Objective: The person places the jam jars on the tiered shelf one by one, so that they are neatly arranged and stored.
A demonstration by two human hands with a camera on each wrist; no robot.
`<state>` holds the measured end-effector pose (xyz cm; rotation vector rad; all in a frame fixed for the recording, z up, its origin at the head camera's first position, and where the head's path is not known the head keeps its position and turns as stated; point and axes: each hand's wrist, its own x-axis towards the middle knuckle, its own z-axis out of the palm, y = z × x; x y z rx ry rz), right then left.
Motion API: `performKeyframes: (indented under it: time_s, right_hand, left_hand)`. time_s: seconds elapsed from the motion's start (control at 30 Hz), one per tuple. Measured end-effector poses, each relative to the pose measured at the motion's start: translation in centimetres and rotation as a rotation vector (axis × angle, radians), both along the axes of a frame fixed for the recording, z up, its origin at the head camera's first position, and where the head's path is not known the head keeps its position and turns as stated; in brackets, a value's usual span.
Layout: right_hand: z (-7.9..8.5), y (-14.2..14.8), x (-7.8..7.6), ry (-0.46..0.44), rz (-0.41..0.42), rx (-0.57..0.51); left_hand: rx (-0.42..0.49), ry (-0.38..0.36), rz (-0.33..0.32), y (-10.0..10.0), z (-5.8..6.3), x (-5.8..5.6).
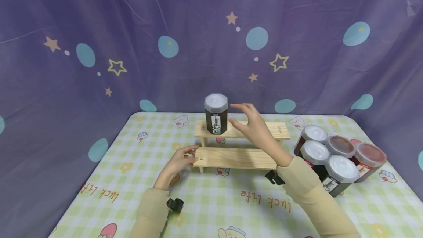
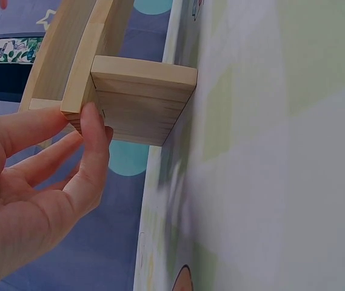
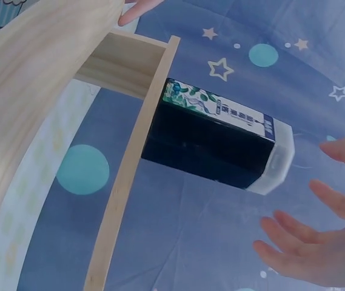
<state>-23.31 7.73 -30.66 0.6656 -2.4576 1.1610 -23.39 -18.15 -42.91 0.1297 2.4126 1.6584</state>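
A dark octagonal jar [image 1: 216, 120] with a translucent white lid and a leafy label stands upright at the left end of the upper step of a two-step wooden display stand [image 1: 236, 158]. Just right of the jar is my right hand [image 1: 254, 126], its fingers spread and a gap left between them and the jar. In the right wrist view those fingers [image 3: 330, 206] are near the lid and hold nothing. My left hand [image 1: 178, 162] pinches the left end of the lower step. The left wrist view shows thumb and finger on either side of the board's end [image 2: 75, 112].
Several lidded jars [image 1: 340, 170], some dark and some with reddish lids, stand grouped on the right of the table. A green checked cloth [image 1: 132, 179] with printed pictures covers the table. Behind it hangs a purple curtain [image 1: 205, 69] with stars and blue ovals.
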Motion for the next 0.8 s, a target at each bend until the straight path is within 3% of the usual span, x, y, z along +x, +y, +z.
performKeyframes:
  time_s: [0.8]
  right_hand:
    - [-1.3, 6.4, 4.7, -0.041, -0.001, 0.184]
  left_hand:
    - [-0.021, -0.001, 0.015, 0.2, 0.2, 0.1]
